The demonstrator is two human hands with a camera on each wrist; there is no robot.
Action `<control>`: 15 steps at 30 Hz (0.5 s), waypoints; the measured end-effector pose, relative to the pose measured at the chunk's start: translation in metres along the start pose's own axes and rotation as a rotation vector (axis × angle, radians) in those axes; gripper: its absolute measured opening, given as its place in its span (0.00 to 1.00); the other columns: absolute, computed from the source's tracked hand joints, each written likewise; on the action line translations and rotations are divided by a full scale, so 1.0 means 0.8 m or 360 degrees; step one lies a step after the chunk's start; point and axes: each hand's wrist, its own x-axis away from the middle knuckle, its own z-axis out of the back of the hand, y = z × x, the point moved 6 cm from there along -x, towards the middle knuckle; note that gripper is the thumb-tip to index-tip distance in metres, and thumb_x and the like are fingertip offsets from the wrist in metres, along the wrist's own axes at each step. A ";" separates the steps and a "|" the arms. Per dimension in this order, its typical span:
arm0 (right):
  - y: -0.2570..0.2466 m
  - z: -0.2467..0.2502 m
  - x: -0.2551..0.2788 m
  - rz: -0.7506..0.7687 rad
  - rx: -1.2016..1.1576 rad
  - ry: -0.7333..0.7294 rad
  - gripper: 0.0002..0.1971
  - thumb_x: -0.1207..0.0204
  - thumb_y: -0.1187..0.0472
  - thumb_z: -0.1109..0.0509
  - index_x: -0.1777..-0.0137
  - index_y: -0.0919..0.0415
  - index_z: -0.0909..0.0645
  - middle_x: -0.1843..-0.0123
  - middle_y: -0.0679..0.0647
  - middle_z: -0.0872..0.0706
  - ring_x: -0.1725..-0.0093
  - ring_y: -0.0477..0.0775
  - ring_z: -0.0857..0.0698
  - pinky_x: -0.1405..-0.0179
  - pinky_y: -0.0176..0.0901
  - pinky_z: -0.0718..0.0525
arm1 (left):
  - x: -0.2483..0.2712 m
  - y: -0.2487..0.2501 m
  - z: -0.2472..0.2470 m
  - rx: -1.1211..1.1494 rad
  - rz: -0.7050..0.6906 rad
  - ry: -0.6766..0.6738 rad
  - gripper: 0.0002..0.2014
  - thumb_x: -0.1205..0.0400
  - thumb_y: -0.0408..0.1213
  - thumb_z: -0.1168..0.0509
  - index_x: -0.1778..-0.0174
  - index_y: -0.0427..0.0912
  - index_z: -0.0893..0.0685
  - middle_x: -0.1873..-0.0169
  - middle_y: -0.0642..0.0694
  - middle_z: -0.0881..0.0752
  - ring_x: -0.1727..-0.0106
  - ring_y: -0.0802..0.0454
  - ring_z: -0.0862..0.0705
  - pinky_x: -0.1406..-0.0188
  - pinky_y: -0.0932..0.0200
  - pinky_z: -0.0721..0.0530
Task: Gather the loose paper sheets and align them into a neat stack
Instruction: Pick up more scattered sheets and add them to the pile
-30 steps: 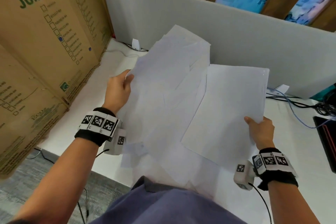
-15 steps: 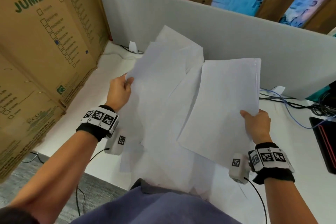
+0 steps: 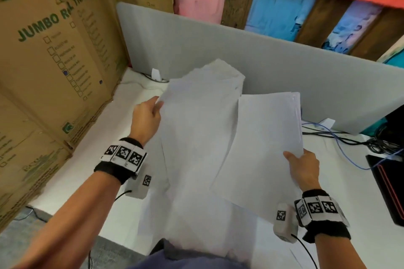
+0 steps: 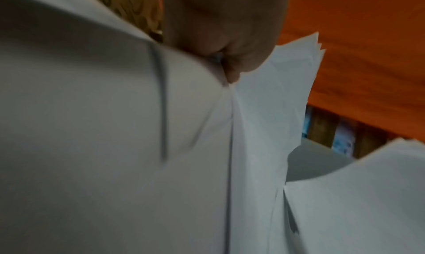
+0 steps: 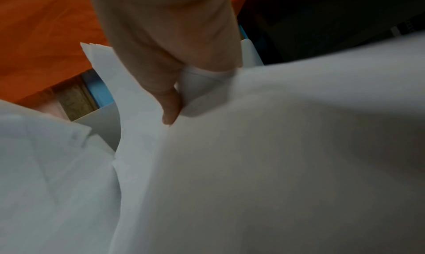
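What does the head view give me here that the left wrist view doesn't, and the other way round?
Only the head view shows the right hand gripping the squarer bundle of white paper sheets, the white desk, the brown cardboard boxes and the tangled cables.

Only the left wrist view shows the stepped, uneven sheet corners from beneath.

Both show the left hand pinching the fanned, misaligned white paper sheets, and the grey partition panel.

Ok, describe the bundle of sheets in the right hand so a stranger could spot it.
Look at the white desk before the grey divider. The right hand pinches a squared-up bundle there; the left hand's sheets are fanned and crooked.
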 end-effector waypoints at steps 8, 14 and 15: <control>0.007 -0.002 0.001 -0.0025 -0.0039 -0.0019 0.19 0.24 0.63 0.30 0.38 0.76 0.21 0.40 0.73 0.17 0.41 0.71 0.18 0.43 0.52 0.22 | -0.008 0.032 0.056 0.0111 -0.0181 0.0282 0.14 0.16 0.32 0.45 0.66 0.29 0.24 0.74 0.36 0.25 0.71 0.44 0.30 0.69 0.52 0.32; 0.011 -0.007 0.000 -0.0055 0.0006 -0.0050 0.18 0.23 0.64 0.31 0.37 0.75 0.22 0.39 0.71 0.17 0.39 0.70 0.19 0.43 0.50 0.23 | -0.021 0.067 0.103 0.0283 -0.0293 0.0549 0.13 0.16 0.29 0.44 0.68 0.36 0.28 0.82 0.65 0.25 0.79 0.74 0.28 0.79 0.78 0.36; 0.010 -0.008 0.001 -0.0061 0.0011 -0.0055 0.18 0.23 0.64 0.31 0.37 0.75 0.22 0.38 0.71 0.17 0.39 0.70 0.19 0.43 0.50 0.23 | -0.023 0.064 0.102 0.0297 -0.0276 0.0542 0.14 0.16 0.29 0.44 0.68 0.35 0.27 0.83 0.63 0.26 0.79 0.75 0.28 0.79 0.79 0.36</control>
